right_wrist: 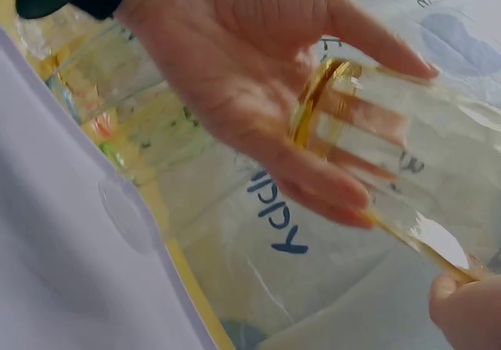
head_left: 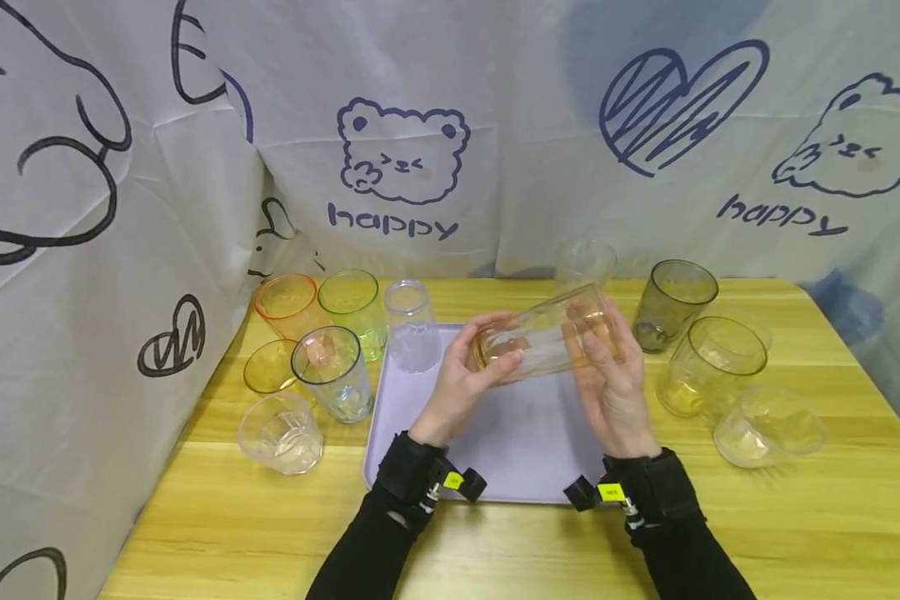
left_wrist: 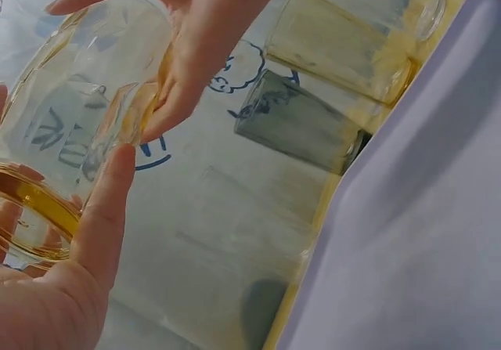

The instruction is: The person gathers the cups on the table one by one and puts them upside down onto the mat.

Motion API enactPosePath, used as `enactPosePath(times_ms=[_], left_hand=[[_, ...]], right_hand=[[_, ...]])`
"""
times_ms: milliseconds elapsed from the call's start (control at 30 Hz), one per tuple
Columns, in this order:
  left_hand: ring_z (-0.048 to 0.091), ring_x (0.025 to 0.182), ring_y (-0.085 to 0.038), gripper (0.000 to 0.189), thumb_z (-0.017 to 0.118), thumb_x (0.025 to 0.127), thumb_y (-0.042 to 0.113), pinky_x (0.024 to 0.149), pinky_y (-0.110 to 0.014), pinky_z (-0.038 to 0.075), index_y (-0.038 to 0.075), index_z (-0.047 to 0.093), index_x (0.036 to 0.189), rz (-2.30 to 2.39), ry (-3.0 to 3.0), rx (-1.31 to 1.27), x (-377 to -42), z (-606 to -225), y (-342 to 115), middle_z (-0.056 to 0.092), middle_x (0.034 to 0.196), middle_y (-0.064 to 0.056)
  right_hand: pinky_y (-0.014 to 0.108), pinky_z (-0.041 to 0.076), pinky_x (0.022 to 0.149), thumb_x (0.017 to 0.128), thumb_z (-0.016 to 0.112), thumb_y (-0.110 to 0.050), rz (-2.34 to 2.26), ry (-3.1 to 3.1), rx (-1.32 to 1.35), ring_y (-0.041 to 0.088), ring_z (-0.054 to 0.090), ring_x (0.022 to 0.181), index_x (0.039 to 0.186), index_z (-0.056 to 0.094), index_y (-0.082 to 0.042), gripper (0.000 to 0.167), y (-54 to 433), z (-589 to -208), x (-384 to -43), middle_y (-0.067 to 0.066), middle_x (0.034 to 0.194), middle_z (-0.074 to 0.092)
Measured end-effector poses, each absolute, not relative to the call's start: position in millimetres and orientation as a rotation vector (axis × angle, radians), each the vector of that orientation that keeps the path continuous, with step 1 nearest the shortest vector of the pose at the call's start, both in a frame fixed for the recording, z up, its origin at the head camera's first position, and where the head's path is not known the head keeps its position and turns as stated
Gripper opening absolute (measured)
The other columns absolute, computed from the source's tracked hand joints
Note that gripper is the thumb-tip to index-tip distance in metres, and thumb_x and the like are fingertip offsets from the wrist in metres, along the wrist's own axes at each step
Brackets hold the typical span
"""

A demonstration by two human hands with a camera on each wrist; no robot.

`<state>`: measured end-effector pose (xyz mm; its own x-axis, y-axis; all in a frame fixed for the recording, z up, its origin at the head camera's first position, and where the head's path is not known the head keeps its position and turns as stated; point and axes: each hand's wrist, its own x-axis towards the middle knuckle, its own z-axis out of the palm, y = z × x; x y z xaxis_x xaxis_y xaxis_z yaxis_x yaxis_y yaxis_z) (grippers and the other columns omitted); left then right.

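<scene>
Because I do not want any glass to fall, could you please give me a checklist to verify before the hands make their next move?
1. Left hand grips one end of the held glass: ok.
2. Right hand holds the other end: ok.
3. Held glass upright: not ok, it is tilted well over on its side.
4. Tray lies below the hands: ok.
5. Tray free of other glasses: not ok, a clear glass stands at its far left corner.
6. Held glass free of fine cracks: cannot tell, such marks would be too small to see.
</scene>
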<state>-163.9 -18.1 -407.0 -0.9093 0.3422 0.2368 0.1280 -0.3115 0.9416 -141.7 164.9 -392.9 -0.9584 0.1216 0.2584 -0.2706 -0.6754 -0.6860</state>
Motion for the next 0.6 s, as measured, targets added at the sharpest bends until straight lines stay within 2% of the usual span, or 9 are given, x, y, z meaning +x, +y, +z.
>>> enactPosePath(times_ms=[100,233,367,467,533,600], left_hand=[[0.059,0.118,-0.011,0.055,0.065,0.09,0.001,0.103,-0.027,0.052,-0.002,0.046,0.141,2.319,1.888,0.657,-165.5,-403.8,-24.1,0.051,0.142,-0.02],[0.053,0.129,-0.022,0.054,0.071,0.089,0.008,0.113,-0.043,0.045,0.004,0.052,0.139,2.171,2.162,0.716,-165.1,-395.8,-35.0,0.053,0.144,-0.015],[0.053,0.131,-0.027,0.053,0.075,0.088,0.014,0.111,-0.053,0.044,0.011,0.056,0.137,2.002,2.396,0.728,-162.0,-387.3,-42.5,0.057,0.142,-0.009],[0.054,0.131,-0.023,0.054,0.078,0.087,0.018,0.112,-0.048,0.043,0.013,0.057,0.136,1.902,2.531,0.734,-159.9,-383.1,-44.3,0.06,0.139,-0.006],[0.057,0.122,-0.021,0.054,0.08,0.085,0.02,0.105,-0.042,0.048,0.013,0.058,0.135,1.827,2.629,0.74,-158.6,-380.9,-44.1,0.063,0.134,-0.006],[0.06,0.108,-0.02,0.054,0.081,0.084,0.023,0.093,-0.035,0.051,0.012,0.06,0.133,1.75,2.726,0.755,-157.3,-378.8,-43.1,0.065,0.128,-0.007]], right_hand=[[0.026,0.043,0.115,0.093,0.069,-0.004,2.654,-1.234,0.318,0.015,0.055,0.128,0.141,0.044,-0.009,0.055,168.9,-394.0,-142.4,0.003,0.132,0.059],[0.023,0.042,0.115,0.093,0.067,-0.001,2.581,-1.322,0.389,0.014,0.05,0.132,0.143,0.041,-0.007,0.056,176.4,-395.2,-145.0,0.003,0.139,0.053],[0.026,0.038,0.12,0.09,0.064,0.008,2.469,-1.3,0.464,0.019,0.046,0.135,0.144,0.04,0.0,0.059,185.2,-393.6,-147.7,0.009,0.14,0.05],[0.03,0.036,0.122,0.086,0.062,0.016,2.356,-1.344,0.525,0.022,0.046,0.135,0.145,0.04,0.002,0.064,192.1,-390.7,-148.5,0.012,0.14,0.052],[0.03,0.036,0.122,0.084,0.061,0.019,2.279,-1.411,0.579,0.02,0.047,0.135,0.146,0.04,0.002,0.068,196.3,-389.1,-148.6,0.011,0.14,0.052],[0.03,0.037,0.121,0.082,0.066,0.02,2.198,-1.482,0.652,0.019,0.048,0.136,0.146,0.04,0.003,0.071,199.5,-388.4,-148.7,0.011,0.141,0.053]])
